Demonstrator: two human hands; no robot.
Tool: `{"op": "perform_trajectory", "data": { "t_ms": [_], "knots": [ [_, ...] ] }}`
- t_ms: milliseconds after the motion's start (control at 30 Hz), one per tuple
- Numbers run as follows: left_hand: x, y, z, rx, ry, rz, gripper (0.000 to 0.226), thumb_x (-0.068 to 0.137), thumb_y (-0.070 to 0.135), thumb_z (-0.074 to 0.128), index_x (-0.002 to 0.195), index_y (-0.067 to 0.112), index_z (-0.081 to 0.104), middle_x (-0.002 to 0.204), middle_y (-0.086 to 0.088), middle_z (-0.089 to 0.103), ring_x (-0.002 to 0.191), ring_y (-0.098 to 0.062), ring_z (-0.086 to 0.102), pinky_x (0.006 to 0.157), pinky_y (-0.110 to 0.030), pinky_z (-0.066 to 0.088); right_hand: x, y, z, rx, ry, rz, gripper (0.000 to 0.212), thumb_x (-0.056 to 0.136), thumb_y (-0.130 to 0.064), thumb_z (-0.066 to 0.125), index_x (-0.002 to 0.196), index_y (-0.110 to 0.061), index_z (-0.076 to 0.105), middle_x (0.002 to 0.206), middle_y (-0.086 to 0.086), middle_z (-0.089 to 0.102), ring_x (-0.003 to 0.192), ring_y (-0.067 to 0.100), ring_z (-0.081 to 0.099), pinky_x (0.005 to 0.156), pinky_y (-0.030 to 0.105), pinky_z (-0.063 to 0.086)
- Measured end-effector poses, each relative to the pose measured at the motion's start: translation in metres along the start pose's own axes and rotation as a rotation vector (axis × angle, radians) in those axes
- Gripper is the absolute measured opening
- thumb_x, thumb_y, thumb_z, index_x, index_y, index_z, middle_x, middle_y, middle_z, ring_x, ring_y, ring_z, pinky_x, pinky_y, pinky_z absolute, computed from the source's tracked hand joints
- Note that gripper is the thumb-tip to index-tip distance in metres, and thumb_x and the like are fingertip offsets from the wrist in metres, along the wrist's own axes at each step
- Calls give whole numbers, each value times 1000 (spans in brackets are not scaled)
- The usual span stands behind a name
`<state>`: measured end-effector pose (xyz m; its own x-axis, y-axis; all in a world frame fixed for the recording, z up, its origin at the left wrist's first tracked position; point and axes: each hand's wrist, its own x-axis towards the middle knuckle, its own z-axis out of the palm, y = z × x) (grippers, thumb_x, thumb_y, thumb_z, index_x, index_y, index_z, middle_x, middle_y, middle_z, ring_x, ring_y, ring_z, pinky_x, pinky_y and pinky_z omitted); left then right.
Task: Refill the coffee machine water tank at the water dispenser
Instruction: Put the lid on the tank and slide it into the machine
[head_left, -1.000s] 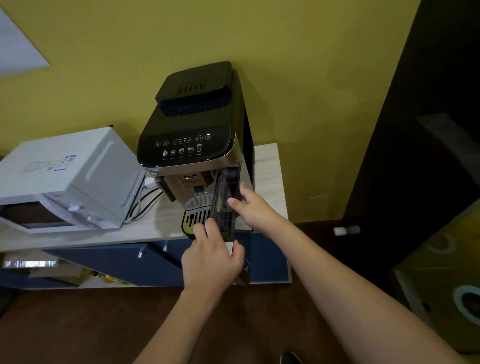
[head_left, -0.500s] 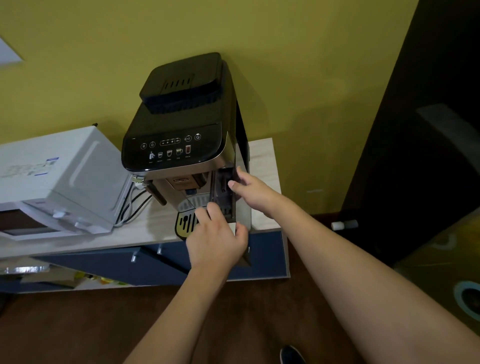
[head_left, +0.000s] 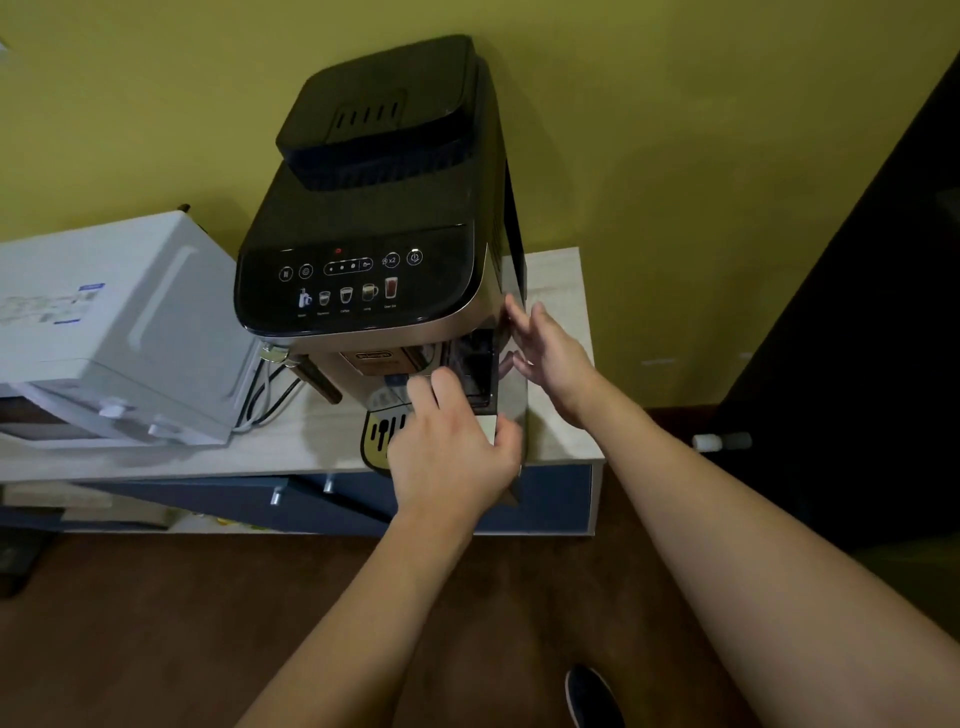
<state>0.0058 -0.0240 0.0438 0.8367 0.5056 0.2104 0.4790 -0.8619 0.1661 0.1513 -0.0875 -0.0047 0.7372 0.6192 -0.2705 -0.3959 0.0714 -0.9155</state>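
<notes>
The left hand is curled around the lower front corner of the coffee machine, where the water tank sits in its slot on the machine's right side. The thumb lies on the right face of that corner and the fingers press against the dark front of the tank; whether they fully clasp it cannot be told, since the hand covers the lower part.

Just above and to the right of this grip, the right hand is held open and flat, fingers extended upward, resting against the machine's right side panel beside the tank. It holds nothing.

The tank itself appears seated inside the machine body, its dark translucent front flush with the housing.

Immediately left of the grip, the yellow-and-black drip tray projects from the machine base. Above the grip, the control panel shows lit drink icons.

The machine stands on a light wooden countertop over blue cabinet fronts. Farther left, a white microwave sits on the same surface, with cables between it and the machine. Behind everything is a yellow-green wall.
</notes>
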Motion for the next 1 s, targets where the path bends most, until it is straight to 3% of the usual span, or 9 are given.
{"op": "perform_trajectory", "data": {
  "t_ms": [100,267,500,667,900,1000],
  "knots": [
    [7,2,2,15,2,-5,51,79,52,44,110,11,44,99,-6,43,66,-19,46,47,-24,23,8,7,2,-13,6,-3,54,103,-51,14,151,-33,31,163,-4,22,150,15,17,123,42,14],
    [37,13,7,52,-56,-47,49,86,48,50,112,7,47,105,-14,53,85,-33,61,62,-34,38,32,-9,3,-89,10,26,61,100,-58,18,154,-30,24,163,-1,22,150,18,16,123,43,12],
    [44,14,11,14,-33,-41,50,81,52,43,97,6,54,85,-8,48,77,-33,63,64,-38,52,53,3,-13,-124,-21,-67,53,101,-54,19,152,-40,21,164,-11,14,151,12,11,123,48,13],
    [44,10,16,26,11,-33,51,82,52,42,104,7,53,98,-13,59,83,-32,63,64,-33,39,46,1,-12,-159,-27,-81,55,102,-53,28,153,-35,23,163,-12,19,150,8,14,123,45,15],
    [41,7,17,-61,50,-15,54,86,55,46,115,10,51,112,-12,56,93,-29,62,71,-36,50,-15,7,-5,-208,-39,-98,47,105,-35,32,152,-30,30,160,-6,28,144,11,31,116,30,30],
    [31,-9,14,-174,20,42,56,89,59,49,122,14,47,119,-7,49,99,-26,59,72,-33,40,-43,16,-5,-226,-51,-124,42,105,-31,38,146,-31,42,156,-5,38,135,7,43,112,28,37]
  ]
}}
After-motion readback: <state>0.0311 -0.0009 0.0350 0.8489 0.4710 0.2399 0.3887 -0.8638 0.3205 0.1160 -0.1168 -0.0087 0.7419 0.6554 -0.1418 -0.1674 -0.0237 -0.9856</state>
